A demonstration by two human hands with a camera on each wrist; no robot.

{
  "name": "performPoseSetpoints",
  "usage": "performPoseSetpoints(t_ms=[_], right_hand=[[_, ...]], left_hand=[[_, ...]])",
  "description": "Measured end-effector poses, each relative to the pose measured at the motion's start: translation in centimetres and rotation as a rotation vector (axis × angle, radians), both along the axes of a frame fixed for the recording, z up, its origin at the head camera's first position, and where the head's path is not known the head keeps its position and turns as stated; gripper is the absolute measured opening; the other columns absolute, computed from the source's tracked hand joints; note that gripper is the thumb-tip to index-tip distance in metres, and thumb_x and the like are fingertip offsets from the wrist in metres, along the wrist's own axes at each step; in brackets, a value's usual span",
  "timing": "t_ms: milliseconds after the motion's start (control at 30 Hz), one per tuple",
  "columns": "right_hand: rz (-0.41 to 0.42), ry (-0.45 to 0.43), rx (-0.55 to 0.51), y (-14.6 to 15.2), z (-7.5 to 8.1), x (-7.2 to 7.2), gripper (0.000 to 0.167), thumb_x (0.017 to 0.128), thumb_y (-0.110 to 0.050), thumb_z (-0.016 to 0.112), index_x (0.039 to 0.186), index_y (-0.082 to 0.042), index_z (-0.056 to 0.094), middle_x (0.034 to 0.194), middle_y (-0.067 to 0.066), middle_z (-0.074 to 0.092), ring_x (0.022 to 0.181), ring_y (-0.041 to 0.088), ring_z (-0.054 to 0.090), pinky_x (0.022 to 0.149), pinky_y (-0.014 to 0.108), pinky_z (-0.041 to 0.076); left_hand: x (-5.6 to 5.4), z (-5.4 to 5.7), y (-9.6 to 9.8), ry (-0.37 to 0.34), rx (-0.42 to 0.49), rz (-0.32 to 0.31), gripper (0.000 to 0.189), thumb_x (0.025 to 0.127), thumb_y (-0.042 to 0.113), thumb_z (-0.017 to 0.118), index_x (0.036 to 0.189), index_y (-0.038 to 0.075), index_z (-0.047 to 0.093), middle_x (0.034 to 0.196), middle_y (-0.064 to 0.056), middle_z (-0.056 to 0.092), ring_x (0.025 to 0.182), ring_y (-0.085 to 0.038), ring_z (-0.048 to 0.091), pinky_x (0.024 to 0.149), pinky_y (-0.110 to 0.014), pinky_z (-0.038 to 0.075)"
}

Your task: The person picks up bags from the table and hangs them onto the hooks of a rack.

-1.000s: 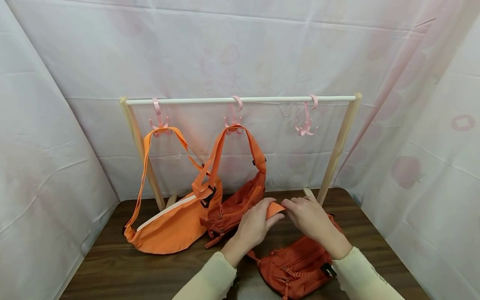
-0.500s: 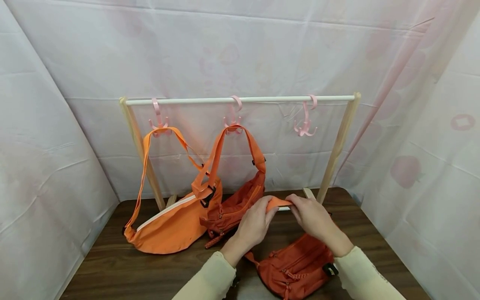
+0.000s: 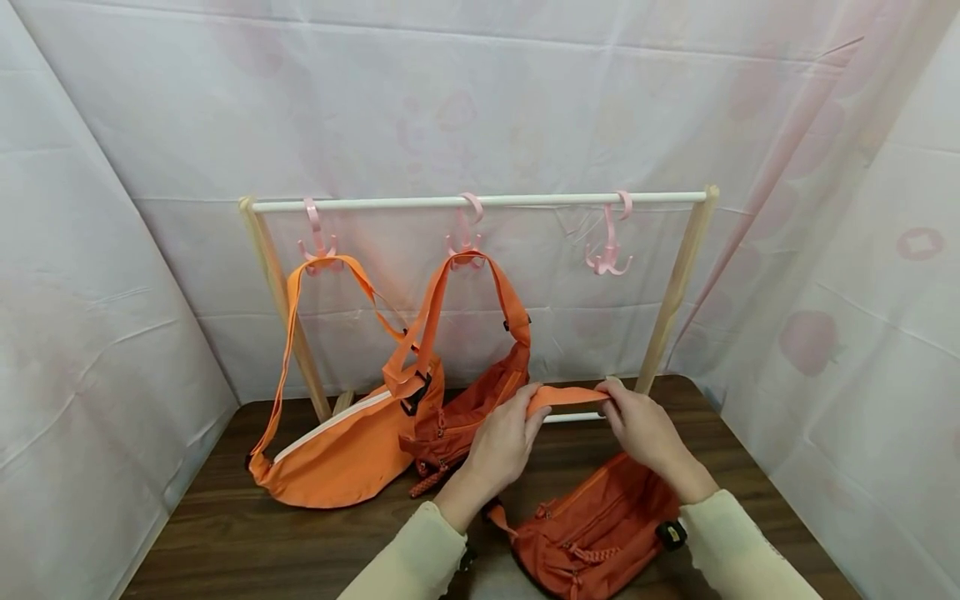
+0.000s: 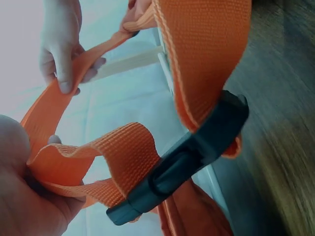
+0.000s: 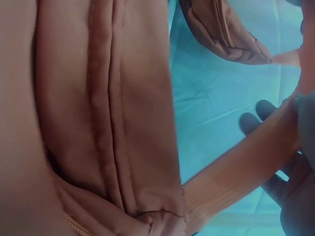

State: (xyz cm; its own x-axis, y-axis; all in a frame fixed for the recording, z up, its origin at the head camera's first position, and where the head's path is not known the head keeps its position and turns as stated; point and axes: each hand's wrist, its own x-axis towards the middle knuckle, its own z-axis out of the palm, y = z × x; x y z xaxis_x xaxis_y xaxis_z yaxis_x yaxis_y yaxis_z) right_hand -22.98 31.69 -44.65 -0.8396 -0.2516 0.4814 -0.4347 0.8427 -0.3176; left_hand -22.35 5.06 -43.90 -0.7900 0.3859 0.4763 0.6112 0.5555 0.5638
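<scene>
An orange webbing strap [image 3: 568,397] spans the space between my two hands. My left hand [image 3: 501,440] grips its left end, and my right hand [image 3: 651,431] pinches it further right. In the left wrist view the strap doubles into a loop by the left palm and runs to a black buckle [image 4: 177,167]. Below the hands, the strap's rust-red waist bag [image 3: 600,529] lies on the table, with zips and a braided pull on its front. That bag's fabric [image 5: 108,108] fills much of the right wrist view.
A white-railed wooden rack [image 3: 547,200] stands behind, bearing pink hooks [image 3: 611,250]. An orange bag [image 3: 348,454] hangs by its strap from the left hook, and a red waist bag [image 3: 480,408] from the middle one. The right hook carries nothing. Pale curtains surround the brown table [image 3: 255,542].
My right hand has moved to the right, away from the left, so a longer stretch of strap shows between them. The waist bag below has shifted slightly.
</scene>
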Motion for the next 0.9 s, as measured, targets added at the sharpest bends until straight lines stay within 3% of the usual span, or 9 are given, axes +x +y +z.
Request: performPoseSetpoints(t_ms=[100, 167, 400, 500, 667, 767, 900], right_hand=[[-0.004, 0.038, -0.026, 0.2, 0.4, 0.0, 0.018, 0.108, -0.010, 0.061, 0.125, -0.012, 0.067, 0.075, -0.007, 0.059, 0.049, 0.006, 0.038, 0.053, 0.031, 0.038], [-0.005, 0.076, -0.038, 0.4, 0.9, 0.1, 0.018, 0.106, -0.007, 0.063, 0.123, -0.011, 0.069, 0.078, -0.004, 0.063, 0.052, 0.006, 0.040, 0.055, 0.033, 0.039], [0.004, 0.137, -0.024, 0.9, 2.8, 0.5, 0.016, 0.104, -0.006, 0.067, 0.117, -0.013, 0.072, 0.076, -0.003, 0.063, 0.054, 0.007, 0.040, 0.056, 0.033, 0.038], [0.016, 0.159, 0.001, 1.0, 3.7, 0.7, 0.014, 0.104, -0.007, 0.068, 0.115, -0.014, 0.072, 0.077, -0.003, 0.065, 0.053, 0.005, 0.039, 0.055, 0.031, 0.037], [0.044, 0.178, 0.009, 1.3, 4.9, 1.0, 0.015, 0.103, -0.005, 0.068, 0.113, -0.015, 0.073, 0.071, -0.010, 0.058, 0.050, 0.003, 0.037, 0.051, 0.029, 0.035], [0.050, 0.177, 0.007, 1.5, 5.5, 1.0, 0.016, 0.103, -0.005, 0.068, 0.113, -0.016, 0.073, 0.070, -0.013, 0.054, 0.050, 0.003, 0.037, 0.051, 0.029, 0.035], [0.070, 0.166, -0.002, 1.7, 6.5, 1.2, 0.018, 0.104, -0.006, 0.066, 0.116, -0.018, 0.072, 0.070, -0.012, 0.057, 0.049, 0.001, 0.040, 0.048, 0.028, 0.035]], left_hand=[[0.0, 0.1, -0.2, 0.033, -0.017, 0.011, 0.055, 0.113, 0.044, 0.049, 0.157, 0.012, 0.048, 0.073, 0.006, 0.061, 0.051, -0.005, 0.051, 0.048, -0.025, 0.041], [-0.1, 0.0, -0.3, 0.066, -0.040, 0.016, 0.053, 0.112, 0.044, 0.050, 0.156, 0.014, 0.049, 0.064, 0.008, 0.051, 0.044, -0.004, 0.041, 0.043, -0.024, 0.033], [0.1, 0.2, -0.7, 0.143, -0.115, 0.028, 0.032, 0.113, 0.039, 0.051, 0.134, 0.022, 0.069, 0.086, 0.006, 0.067, 0.057, -0.004, 0.050, 0.047, -0.024, 0.039], [0.3, 0.4, -0.7, 0.135, -0.148, 0.026, 0.031, 0.113, 0.041, 0.050, 0.126, 0.022, 0.071, 0.080, 0.009, 0.061, 0.056, -0.005, 0.050, 0.046, -0.025, 0.039], [0.6, 1.0, -0.7, 0.118, -0.194, 0.046, 0.038, 0.113, 0.046, 0.050, 0.134, 0.018, 0.065, 0.073, 0.010, 0.053, 0.045, -0.004, 0.041, 0.039, -0.024, 0.033], [0.6, 1.2, -0.7, 0.154, -0.215, 0.064, 0.038, 0.112, 0.043, 0.053, 0.138, 0.017, 0.060, 0.071, 0.009, 0.053, 0.041, -0.004, 0.038, 0.037, -0.023, 0.030], [0.5, 1.7, -0.8, 0.211, -0.211, 0.051, 0.030, 0.112, 0.039, 0.055, 0.132, 0.017, 0.060, 0.070, 0.009, 0.054, 0.044, -0.003, 0.038, 0.038, -0.024, 0.030]])
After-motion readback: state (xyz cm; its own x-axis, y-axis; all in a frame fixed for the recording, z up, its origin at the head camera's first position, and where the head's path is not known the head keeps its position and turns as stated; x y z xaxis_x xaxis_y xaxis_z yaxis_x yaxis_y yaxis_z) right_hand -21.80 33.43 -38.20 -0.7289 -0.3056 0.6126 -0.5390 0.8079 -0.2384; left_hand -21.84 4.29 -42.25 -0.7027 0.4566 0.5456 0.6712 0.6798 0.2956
